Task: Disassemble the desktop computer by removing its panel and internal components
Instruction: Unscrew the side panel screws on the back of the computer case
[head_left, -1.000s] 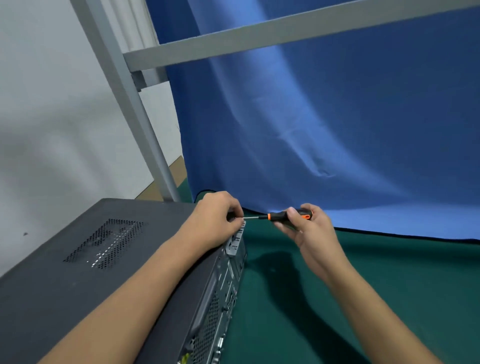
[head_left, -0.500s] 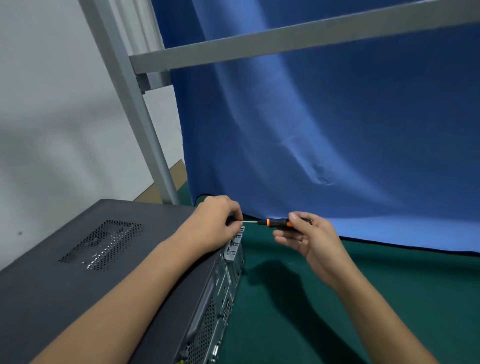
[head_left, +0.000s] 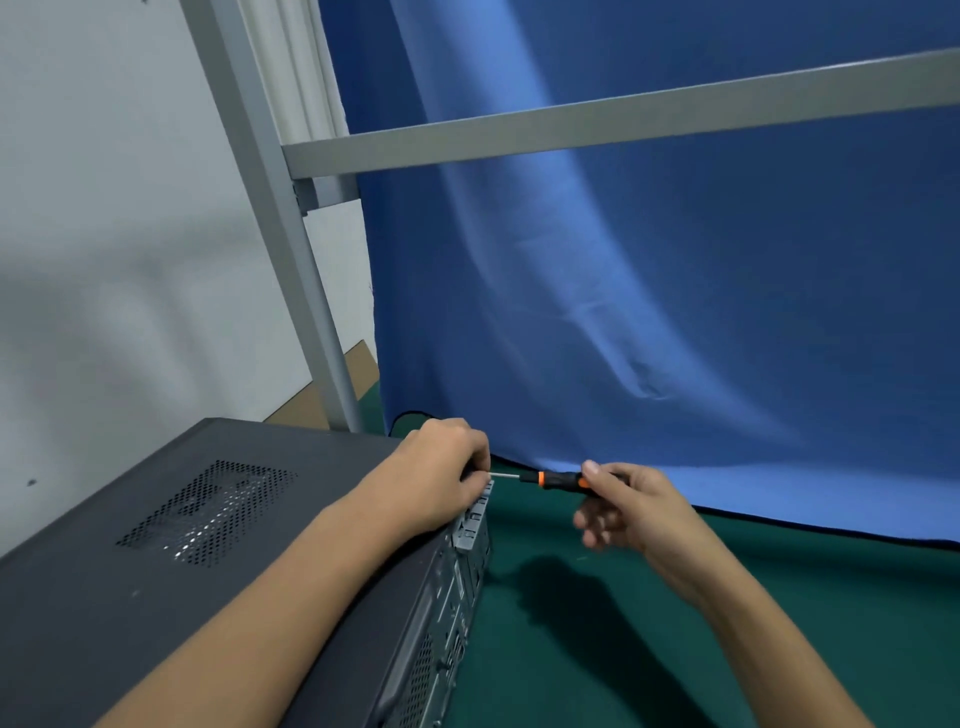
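A dark grey desktop computer (head_left: 156, 571) lies on its side at the lower left, its vented panel facing up and its rear port side facing right. My left hand (head_left: 447, 478) is curled over the far top corner of the case, fingers at the rear edge where the screwdriver tip meets it. A black and orange screwdriver (head_left: 550, 477) lies level, its thin shaft pointing left into that corner. My right hand (head_left: 623, 504) pinches the handle with thumb and forefinger, the other fingers loosely spread below.
A green mat (head_left: 675, 623) covers the table right of the case. A blue cloth (head_left: 675, 312) hangs behind and drapes onto the mat. A grey metal frame post (head_left: 291, 249) and crossbar (head_left: 623, 124) stand at the back left.
My right hand has shifted its hold on the screwdriver handle, the fingers now looser and spread below it. The left hand stays on the case corner. The view has shifted slightly.
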